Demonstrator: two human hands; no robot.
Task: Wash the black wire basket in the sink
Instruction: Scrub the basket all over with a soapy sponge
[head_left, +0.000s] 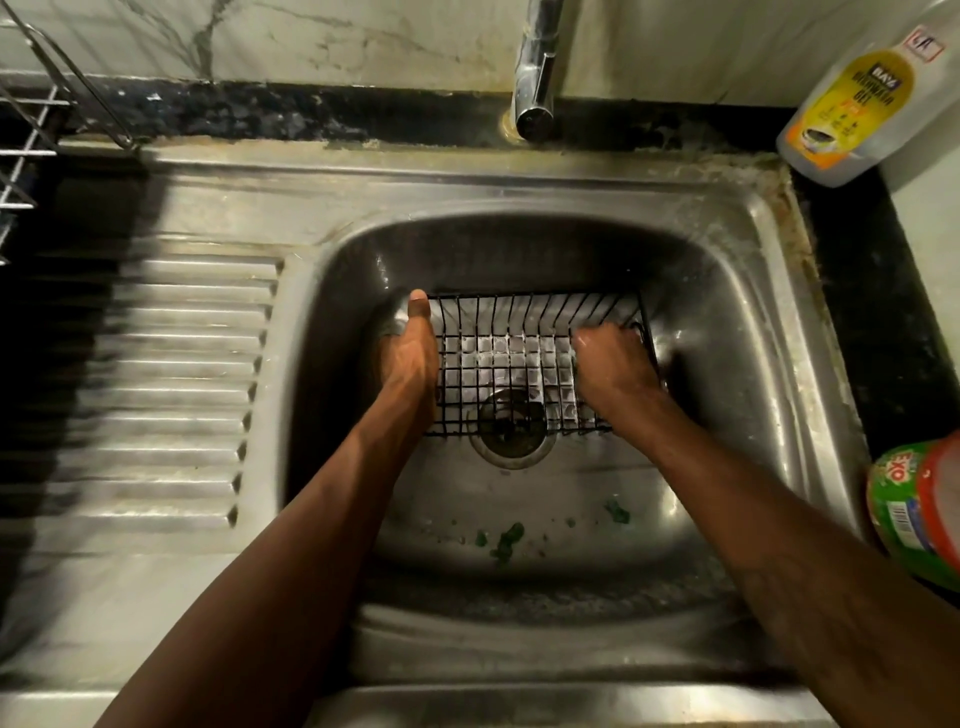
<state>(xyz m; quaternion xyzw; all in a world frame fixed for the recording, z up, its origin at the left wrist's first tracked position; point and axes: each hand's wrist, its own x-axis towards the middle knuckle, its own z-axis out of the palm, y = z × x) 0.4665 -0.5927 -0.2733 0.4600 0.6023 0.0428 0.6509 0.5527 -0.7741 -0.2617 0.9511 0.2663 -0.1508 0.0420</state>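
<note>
The black wire basket (511, 358) lies in the steel sink (727, 291), over the drain (511, 423), with white foam on its mesh floor. My left hand (410, 353) grips the basket's left edge, thumb up along the rim, and something grey shows under its fingers. Inside the basket at its right side, my right hand (610, 361) is closed against the wires; whether it holds a scrubber is hidden.
The tap (535, 78) stands behind the sink with no water running. A dishwash gel bottle (852, 109) sits at the back right and a green Exo tub (919, 514) at the right edge. The ribbed drainboard (176, 384) lies left, a wire rack (31, 130) beyond it. Green scraps (506, 540) litter the sink floor.
</note>
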